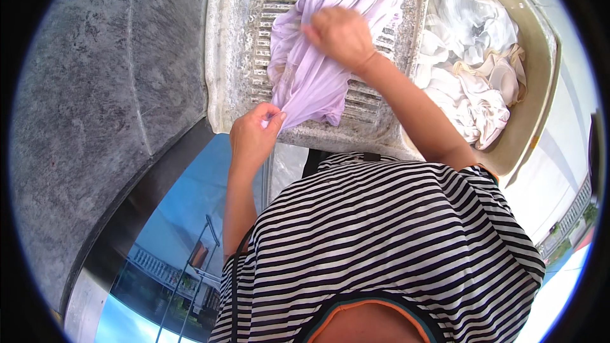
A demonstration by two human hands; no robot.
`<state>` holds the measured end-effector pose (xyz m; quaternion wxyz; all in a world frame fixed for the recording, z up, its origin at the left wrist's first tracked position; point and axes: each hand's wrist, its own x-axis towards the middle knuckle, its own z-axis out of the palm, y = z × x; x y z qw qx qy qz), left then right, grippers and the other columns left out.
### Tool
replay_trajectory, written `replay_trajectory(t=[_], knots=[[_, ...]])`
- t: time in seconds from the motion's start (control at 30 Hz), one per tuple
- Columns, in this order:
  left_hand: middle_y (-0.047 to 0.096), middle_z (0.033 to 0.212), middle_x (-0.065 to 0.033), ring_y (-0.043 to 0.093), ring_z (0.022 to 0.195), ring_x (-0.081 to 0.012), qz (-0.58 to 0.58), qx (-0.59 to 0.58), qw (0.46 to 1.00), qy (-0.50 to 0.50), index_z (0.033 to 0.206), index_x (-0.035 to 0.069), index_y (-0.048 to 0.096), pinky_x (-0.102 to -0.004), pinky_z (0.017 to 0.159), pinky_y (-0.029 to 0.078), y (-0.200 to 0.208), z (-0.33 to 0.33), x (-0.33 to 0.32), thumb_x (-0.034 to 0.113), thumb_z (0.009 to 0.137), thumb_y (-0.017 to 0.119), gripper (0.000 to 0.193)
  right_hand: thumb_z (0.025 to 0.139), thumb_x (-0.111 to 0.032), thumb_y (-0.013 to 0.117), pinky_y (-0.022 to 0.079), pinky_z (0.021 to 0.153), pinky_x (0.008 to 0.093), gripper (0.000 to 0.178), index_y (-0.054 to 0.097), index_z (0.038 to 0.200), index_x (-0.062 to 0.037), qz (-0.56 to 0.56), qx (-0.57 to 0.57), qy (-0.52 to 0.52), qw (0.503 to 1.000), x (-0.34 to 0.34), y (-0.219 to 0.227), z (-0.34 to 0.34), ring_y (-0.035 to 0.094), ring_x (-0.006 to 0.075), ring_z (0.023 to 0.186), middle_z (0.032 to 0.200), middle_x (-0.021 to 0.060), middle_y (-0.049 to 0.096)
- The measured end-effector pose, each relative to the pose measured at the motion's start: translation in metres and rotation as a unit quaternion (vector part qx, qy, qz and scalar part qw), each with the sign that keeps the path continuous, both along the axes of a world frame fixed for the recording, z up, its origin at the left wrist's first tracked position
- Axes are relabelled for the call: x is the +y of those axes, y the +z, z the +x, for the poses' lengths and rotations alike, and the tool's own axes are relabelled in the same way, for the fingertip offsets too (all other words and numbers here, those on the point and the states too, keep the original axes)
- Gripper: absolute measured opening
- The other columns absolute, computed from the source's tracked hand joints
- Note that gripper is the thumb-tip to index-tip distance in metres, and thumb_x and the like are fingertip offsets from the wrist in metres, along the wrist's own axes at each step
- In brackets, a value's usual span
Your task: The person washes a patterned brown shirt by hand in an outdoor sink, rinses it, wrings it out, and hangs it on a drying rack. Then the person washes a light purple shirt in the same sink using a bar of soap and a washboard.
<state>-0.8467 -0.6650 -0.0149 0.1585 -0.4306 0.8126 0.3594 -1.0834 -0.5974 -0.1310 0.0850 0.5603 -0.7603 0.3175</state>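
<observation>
A wet lavender garment [311, 86] lies bunched and stretched over a ridged washboard [363, 103] built into a worn, pale sink. At the near left edge of the board, my left hand [253, 133] pinches a corner of the cloth between thumb and fingers, pulling it taut. My right hand [343, 37] is curled into a fist on or just over the middle of the garment. Its fingertips are slightly blurred, and whatever it may hold is hidden beneath it.
To the right of the washboard, a deep basin [537, 82] holds white and cream laundry [470, 98] in water. A grey stone-like wall or slab [82, 82] runs along the left. Below it, a dark glossy panel [171, 216] reflects sky and railings.
</observation>
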Motion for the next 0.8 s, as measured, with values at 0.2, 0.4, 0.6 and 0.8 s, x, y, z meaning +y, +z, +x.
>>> replay_trajectory(t=[0.2,0.4,0.6,0.8], knots=[[0.057,0.074,0.0015,0.053,0.068,-0.0110,0.256,0.215,0.936,0.108,0.090,0.004,0.064,-0.0260,0.064,0.042,0.017,0.048,-0.021,0.021,0.089,0.074,0.019,0.094,-0.037,0.059,0.049,0.071,0.0345,0.029,0.063,0.082,-0.0103,0.089,0.081,-0.031,0.992,0.020,-0.010,-0.056,0.061,0.0195,0.084,0.082,0.0031,0.063],[0.059,0.094,-0.0109,0.052,0.090,-0.0175,0.266,0.520,0.795,0.164,0.082,0.006,0.053,-0.0324,0.077,0.041,0.037,0.024,-0.006,0.023,0.095,0.064,0.024,0.096,-0.033,0.051,0.052,0.075,0.0511,0.035,0.068,0.083,-0.0042,0.176,-0.163,-0.271,0.932,-0.019,-0.001,-0.130,0.066,0.0399,0.084,0.087,0.0204,0.068],[0.040,0.065,-0.0008,0.041,0.065,-0.0137,0.382,0.437,0.734,0.352,0.072,0.015,0.035,-0.0323,0.066,0.039,0.027,0.036,-0.018,0.029,0.099,0.052,0.034,0.095,-0.034,0.057,0.044,0.045,0.0321,0.035,0.059,0.068,-0.0112,-0.077,-0.017,0.218,0.973,-0.003,0.006,0.092,0.047,0.0139,0.050,0.058,0.0028,0.051],[0.029,0.052,0.0058,0.030,0.051,-0.0079,0.412,0.461,0.723,0.308,0.072,0.018,0.030,-0.0250,0.055,0.033,0.037,0.079,-0.006,0.040,0.104,0.048,0.043,0.099,-0.040,0.054,0.048,0.044,0.0334,0.038,0.061,0.074,-0.0124,0.125,0.108,-0.089,0.982,-0.022,-0.031,-0.096,0.062,0.0166,0.054,0.065,0.0050,0.064]])
